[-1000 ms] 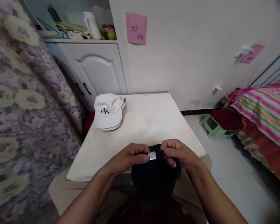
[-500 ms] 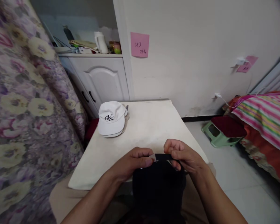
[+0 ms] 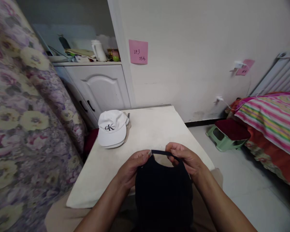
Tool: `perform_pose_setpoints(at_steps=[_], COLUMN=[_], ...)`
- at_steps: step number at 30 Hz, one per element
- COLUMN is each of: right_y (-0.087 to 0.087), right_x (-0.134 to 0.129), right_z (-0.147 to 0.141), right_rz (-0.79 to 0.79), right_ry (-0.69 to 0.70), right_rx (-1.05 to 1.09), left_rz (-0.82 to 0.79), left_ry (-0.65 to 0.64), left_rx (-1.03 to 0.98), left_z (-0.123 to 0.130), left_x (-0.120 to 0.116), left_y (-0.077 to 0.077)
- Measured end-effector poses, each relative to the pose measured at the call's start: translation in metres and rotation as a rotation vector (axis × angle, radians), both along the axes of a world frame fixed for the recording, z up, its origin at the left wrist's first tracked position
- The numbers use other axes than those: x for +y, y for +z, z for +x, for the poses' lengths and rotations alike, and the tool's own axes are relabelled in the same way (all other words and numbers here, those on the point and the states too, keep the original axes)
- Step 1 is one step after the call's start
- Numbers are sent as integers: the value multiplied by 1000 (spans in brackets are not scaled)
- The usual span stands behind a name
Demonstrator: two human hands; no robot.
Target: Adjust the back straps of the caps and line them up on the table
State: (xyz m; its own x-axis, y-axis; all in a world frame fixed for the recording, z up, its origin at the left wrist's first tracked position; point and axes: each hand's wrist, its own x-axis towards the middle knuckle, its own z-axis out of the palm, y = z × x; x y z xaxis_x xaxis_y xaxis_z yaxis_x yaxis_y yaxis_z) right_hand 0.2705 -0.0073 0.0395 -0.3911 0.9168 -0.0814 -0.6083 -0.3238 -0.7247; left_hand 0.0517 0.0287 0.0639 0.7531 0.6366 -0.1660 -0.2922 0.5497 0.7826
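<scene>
A white cap [image 3: 112, 135] rests at the far left of the table [image 3: 149, 129]; nearer, the left hand [image 3: 132, 167] pinches a dark cap [image 3: 163, 193] beside its pale clasp [image 3: 150, 153]. The cap is at the near edge, its back strap [image 3: 161, 152] arching right to the right hand [image 3: 187, 158], fingers curled around that end. The step seems to be handling the strap; the next move likely calls for steady pinches at both ends.

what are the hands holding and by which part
A dark cap, by its back strap: left hand at the silvery clasp, right hand toward the other end.
</scene>
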Motion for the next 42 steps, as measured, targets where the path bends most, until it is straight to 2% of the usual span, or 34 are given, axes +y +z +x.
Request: perform_pose_setpoints(at_steps=[3,5,7,11,17,19,22,25,28,37,42], right_y=[-12,-26,-44,-78,-102,-112,-131,-150,-161,-167,-164], right_x=[6,11,16,32,76,90,106,112,108,100,91], right_z=[11,22,32,41,35,33,30,26,24,25,15], right_rz=[29,25,22,-15,-24,-34,-69,-100,-114,-136,-113], right_ry=[-12,-29,-62,-244,-394,-429,-459,-472,-457,-472,-423], right_rx=[-7,-25,-37,21,106,128,141,152,166,187,167], left_rz=[-59,-112,-151,-245,-310,-322,-348,-362,-366,-398,-407], left_ry=[94,227,291,286,279,285,311,356,378,391,397], left_rx=[-74,-126,-148,-120,-131,-142,-148,-181,-223,-216,-153], left_z=[1,1,1,5,24,29,29,25,19,2,1], left_x=[14,28,44,76,131,148,163,164,155,114,102], left_y=[-6,-13,-22,-43,-68,-81,-109,-137,-154,-170,-177])
